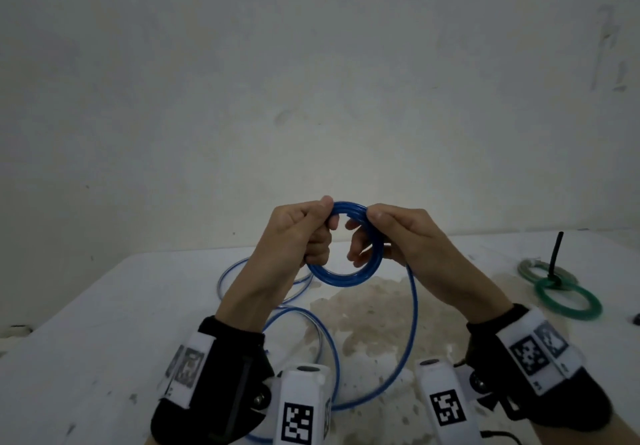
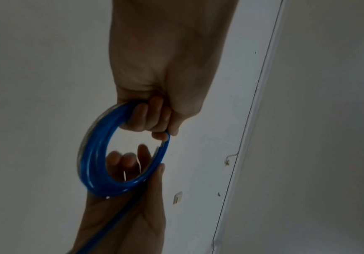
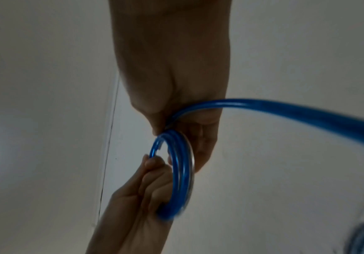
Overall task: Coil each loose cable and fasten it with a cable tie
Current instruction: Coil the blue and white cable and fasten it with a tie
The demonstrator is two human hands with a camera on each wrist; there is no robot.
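A blue cable is wound into a small coil [image 1: 346,273] of several turns, held up above the white table [image 1: 104,323]. My left hand [image 1: 308,226] grips the coil's left side with curled fingers, thumb on top. My right hand [image 1: 377,233] pinches the coil's right side, fingers through the ring. The loose rest of the blue cable [image 1: 414,323] hangs from the right hand and loops on the table. In the left wrist view the coil [image 2: 94,154] shows with the left fingers [image 2: 148,116] wrapped round it. In the right wrist view the coil [image 3: 179,165] hangs below the right hand [image 3: 189,120].
Two green coiled rings [image 1: 568,301] lie at the table's right, joined by a black tie [image 1: 555,254] sticking up. More blue cable loops [image 1: 242,271] lie behind my left arm. A stained patch [image 1: 367,313] marks the table's middle. A bare wall stands behind.
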